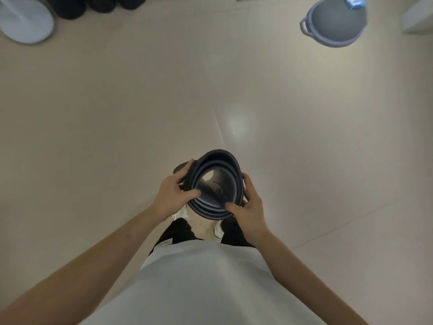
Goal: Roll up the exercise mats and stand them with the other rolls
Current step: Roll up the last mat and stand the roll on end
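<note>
Both hands, left (172, 195) and right (249, 208), clasp upright dark grey rolled foam mat (214, 184) | coils loose between grips | squeeze tight, carry to black rolls (98, 5) far ahead-left.

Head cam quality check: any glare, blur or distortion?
Head view: soft glare spot on the floor ahead of the rolled mat; wide-angle bending stretches the forearms at the bottom; the corners are soft, blurring the grey dome top right; dim, even light; both hands fairly sharp.
</note>
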